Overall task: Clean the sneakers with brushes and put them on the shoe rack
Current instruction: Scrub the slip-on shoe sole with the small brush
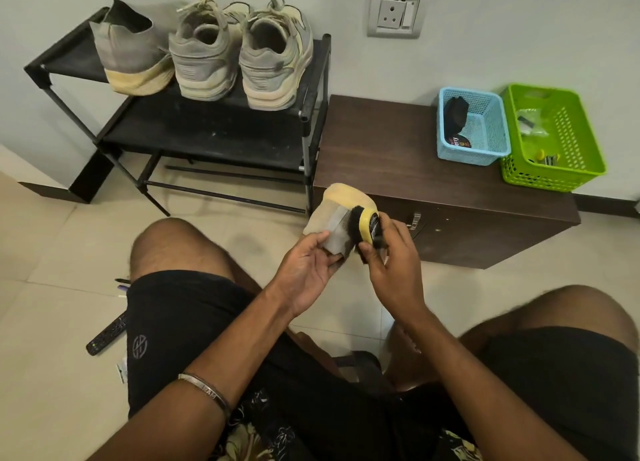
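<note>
Legible writing was scarce: the bangle (pixel 204 389) on the left wrist bore engraved letters too small to read with confidence, a round tin (pixel 458 141) in the blue basket (pixel 485 149) showed a partial word ending in "erry", and the black shorts (pixel 180 322) carried a circular emblem. The label on the brush (pixel 367 230) was unreadable. The held sneaker (pixel 337 211), beige mesh with a yellowed sole, sat just above frame centre, toe toward 12 o'clock; its heel was hidden by the hands. The left hand (pixel 311 270) gripped it from below with curled fingers, while the right hand (pixel 391 263) pinched the yellow-backed, black-bristled brush against its side. Three more sneakers (pixel 207 55) stood on the black shoe rack (pixel 207 131) at 10 o'clock. The green basket (pixel 554 135) held indistinct contents at 2 o'clock.
</note>
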